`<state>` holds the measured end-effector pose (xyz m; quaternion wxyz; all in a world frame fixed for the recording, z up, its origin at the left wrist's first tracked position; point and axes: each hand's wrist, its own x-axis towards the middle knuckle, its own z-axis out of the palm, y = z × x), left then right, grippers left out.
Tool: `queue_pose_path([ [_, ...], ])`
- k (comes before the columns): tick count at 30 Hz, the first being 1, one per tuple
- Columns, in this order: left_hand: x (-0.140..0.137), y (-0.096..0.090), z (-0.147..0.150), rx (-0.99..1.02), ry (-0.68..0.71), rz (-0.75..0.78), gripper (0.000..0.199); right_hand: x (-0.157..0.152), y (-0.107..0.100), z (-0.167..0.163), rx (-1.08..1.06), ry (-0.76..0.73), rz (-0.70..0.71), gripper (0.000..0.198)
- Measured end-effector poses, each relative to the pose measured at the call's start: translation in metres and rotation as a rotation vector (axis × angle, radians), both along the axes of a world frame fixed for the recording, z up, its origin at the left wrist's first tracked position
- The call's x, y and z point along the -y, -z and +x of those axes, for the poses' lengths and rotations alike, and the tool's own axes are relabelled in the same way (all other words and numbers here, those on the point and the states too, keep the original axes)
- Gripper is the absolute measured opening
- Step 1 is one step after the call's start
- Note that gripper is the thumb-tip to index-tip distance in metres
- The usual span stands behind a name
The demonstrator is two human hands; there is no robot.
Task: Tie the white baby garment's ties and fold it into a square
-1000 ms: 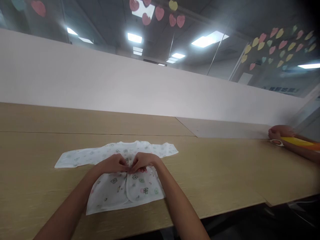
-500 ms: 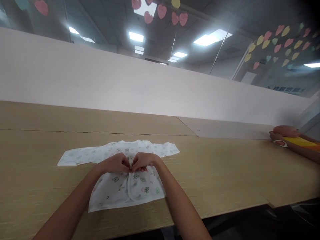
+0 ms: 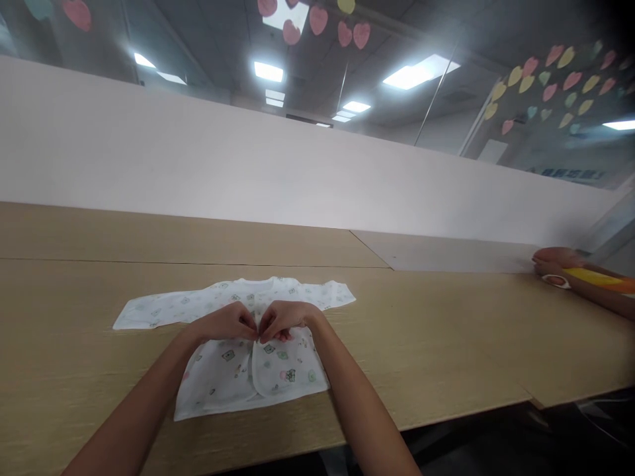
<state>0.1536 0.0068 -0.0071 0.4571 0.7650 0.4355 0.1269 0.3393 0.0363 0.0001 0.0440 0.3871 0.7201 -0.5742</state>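
A small white long-sleeved baby shirt (image 3: 223, 380), printed with little coloured figures, lies spread on the wooden table (image 3: 436, 344). Its sleeves stretch out to the left and right, and its lower hem faces me. At the middle of the front opening, my left hand (image 3: 233, 322) pinches one edge of the cloth. My right hand (image 3: 284, 320) pinches the other edge right beside it, and the fingertips of both hands meet. The exact spot between the fingers, and any fastener there, is hidden.
Behind the table runs a white partition (image 3: 198, 152) with glass above it, stuck with heart-shaped paper notes (image 3: 317, 20). At the far right, another person's forearms (image 3: 590, 284) rest on the table. The table's front edge lies close to me.
Both hands stay pinched at the same place on the shirt's front, with barely any finger movement. The camera view has shifted slightly.
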Motion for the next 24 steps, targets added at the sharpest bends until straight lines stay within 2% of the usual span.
queue_pose_path([
  [7,0.001,-0.003,0.002,-0.001,0.001,-0.016,0.033,-0.001,0.000,0.000,0.016,0.004,0.016,0.024],
  [14,0.003,-0.007,0.002,0.053,-0.005,-0.052,0.026,0.002,-0.011,0.006,-0.023,0.032,0.003,0.029],
  [16,0.001,-0.006,0.001,0.090,-0.040,-0.041,0.026,0.004,-0.017,0.010,-0.075,0.063,0.009,0.028],
  [18,-0.003,-0.002,0.000,0.110,-0.127,0.032,0.028,0.004,-0.020,0.012,-0.145,0.127,0.044,0.026],
  [21,-0.010,0.009,0.001,0.044,-0.332,0.243,0.026,0.001,-0.011,0.004,-0.188,0.321,0.221,0.021],
  [24,-0.017,0.022,0.004,-0.083,-0.454,0.361,0.026,-0.003,0.011,-0.016,-0.091,0.542,0.581,0.019],
])
